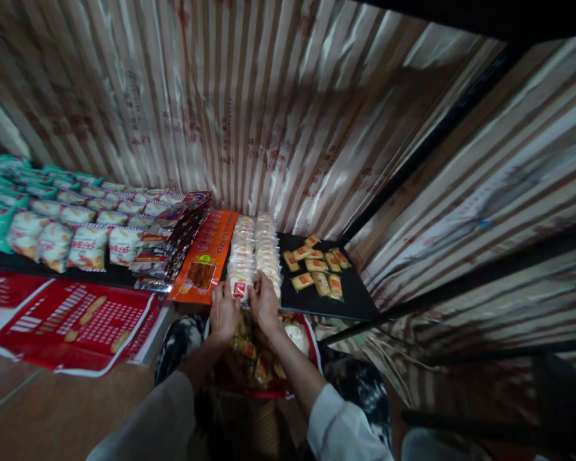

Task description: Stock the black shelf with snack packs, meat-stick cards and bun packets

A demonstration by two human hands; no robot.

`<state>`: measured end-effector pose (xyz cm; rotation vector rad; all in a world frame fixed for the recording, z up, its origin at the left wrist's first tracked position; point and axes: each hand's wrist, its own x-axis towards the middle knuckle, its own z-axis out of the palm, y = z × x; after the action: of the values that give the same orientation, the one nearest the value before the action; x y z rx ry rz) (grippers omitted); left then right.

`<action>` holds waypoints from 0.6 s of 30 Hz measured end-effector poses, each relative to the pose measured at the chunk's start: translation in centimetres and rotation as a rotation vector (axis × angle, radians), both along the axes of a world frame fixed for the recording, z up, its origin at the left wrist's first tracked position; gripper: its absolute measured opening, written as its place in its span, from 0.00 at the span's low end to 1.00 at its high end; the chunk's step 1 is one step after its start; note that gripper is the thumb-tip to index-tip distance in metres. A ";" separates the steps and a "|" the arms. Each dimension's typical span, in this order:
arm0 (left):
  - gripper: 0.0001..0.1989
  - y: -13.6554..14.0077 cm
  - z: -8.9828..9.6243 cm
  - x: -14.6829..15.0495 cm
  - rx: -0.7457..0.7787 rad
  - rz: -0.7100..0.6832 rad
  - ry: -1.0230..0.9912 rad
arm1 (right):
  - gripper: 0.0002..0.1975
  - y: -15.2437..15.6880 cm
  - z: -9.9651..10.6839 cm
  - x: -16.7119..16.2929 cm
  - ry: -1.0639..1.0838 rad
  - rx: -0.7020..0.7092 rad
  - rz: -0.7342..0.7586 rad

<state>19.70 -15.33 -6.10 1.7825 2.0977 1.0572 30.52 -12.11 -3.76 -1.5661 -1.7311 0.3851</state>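
Two rows of small white snack packets stand side by side on the black shelf. My left hand [224, 312] and my right hand [265, 301] are at the near end of the left row, fingers closed at either side of a white packet [240, 289] with a red label. My right hand also lies against the front of the right row [267, 246]. Below my hands, between my knees, sits an open red bag [313, 338] with yellow-wrapped packets [246, 349] and a white packet [296, 336] inside.
On the shelf [312, 306] are loose yellow packets [315, 265] at right, and an orange packet [204, 256], dark packets [185, 234] and rows of white bags [87, 246] at left. A red printed bag [77, 326] hangs below. Black poles [441, 147] and striped sheeting surround the shelf.
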 end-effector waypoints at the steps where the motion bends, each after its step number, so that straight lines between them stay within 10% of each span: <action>1: 0.27 0.0 -0.1 0.0 0.002 0.004 0.017 | 0.22 -0.1 -0.2 0.0 0.013 0.016 0.003; 18: 0.28 -0.1 0.2 -0.4 0.004 -0.045 0.031 | 0.14 -4.1 -1.6 2.6 0.121 0.158 0.100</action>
<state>19.26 -15.39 -5.87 1.8504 2.0639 1.0296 33.13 -16.22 -5.33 -1.3211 -1.7069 0.3755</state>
